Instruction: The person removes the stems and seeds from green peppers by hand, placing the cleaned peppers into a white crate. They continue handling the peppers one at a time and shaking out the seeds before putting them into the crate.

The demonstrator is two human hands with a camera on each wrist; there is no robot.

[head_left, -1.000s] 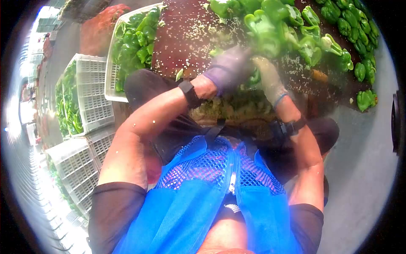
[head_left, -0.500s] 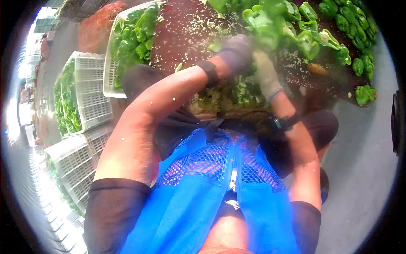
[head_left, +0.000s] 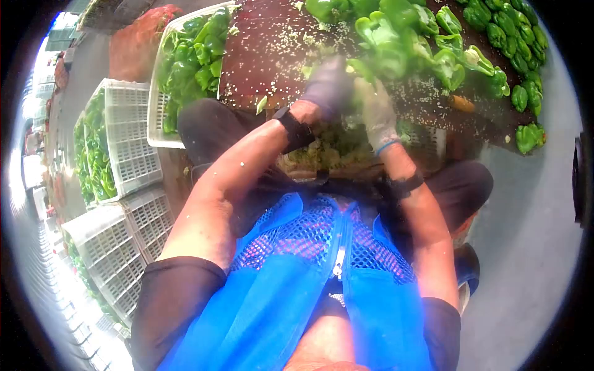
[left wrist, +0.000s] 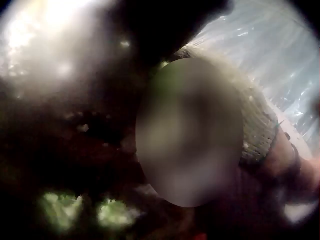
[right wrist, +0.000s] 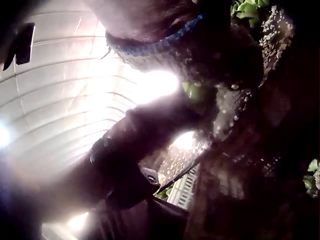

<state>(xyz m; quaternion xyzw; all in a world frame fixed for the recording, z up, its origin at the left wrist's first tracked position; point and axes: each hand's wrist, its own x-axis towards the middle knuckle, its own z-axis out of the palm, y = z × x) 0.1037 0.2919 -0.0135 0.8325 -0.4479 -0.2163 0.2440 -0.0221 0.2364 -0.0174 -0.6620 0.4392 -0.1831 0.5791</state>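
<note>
In the head view my left hand (head_left: 328, 86), in a purple-grey glove, is close beside my right hand (head_left: 375, 114), in a whitish glove with a blue cuff. Both are over the near edge of a dark reddish-brown board (head_left: 250, 68) strewn with pale seeds. My right hand grips a green bell pepper (right wrist: 194, 94), of which a small part shows between the hands in the right wrist view. The left fingers are blurred, and I cannot tell whether they grip it too. Opened green peppers (head_left: 448, 69) lie in a heap just beyond.
Pepper scraps (head_left: 334, 151) lie below the hands. To the left stand a white crate (head_left: 153, 120) of peppers and more stacked crates (head_left: 133, 139). Whole green peppers (head_left: 504, 37) line the far right, with an orange-brown piece (head_left: 462, 104) nearer. A red sack (head_left: 133, 52) is behind.
Both hands stay close together near the board's edge. The left hand has moved up, then slightly back left; the right hand and forearm have shifted left.
</note>
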